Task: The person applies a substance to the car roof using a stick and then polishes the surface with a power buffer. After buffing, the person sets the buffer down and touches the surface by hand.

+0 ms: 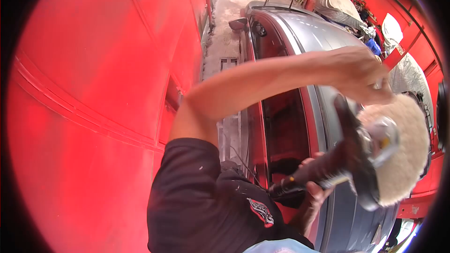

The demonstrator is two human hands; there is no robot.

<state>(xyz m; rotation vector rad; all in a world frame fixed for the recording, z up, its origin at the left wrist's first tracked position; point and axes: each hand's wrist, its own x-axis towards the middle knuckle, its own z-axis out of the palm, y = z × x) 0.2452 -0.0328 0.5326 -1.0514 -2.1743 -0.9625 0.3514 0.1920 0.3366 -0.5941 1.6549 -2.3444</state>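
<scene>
A black polisher (323, 166) with a metal head and a round, cream wool pad (405, 152) is tilted beside the car, its pad facing away to the right. Low on the polisher body, my right hand (318, 189) is wrapped round the grip, partly hidden behind it. My left arm reaches across the view, and my left hand (363, 77) is at the top edge of the pad with its fingers bent together. What those fingers hold, if anything, cannot be made out. The silver-grey car (323, 33) lies under and behind both hands.
Red walls (93, 112) rise on the left, with a narrow strip of floor (227, 9) between them and the car. Covered vehicles (337, 2) stand at the upper right. A thin cable runs near the polisher's rear end. A side mirror (238, 24) juts out.
</scene>
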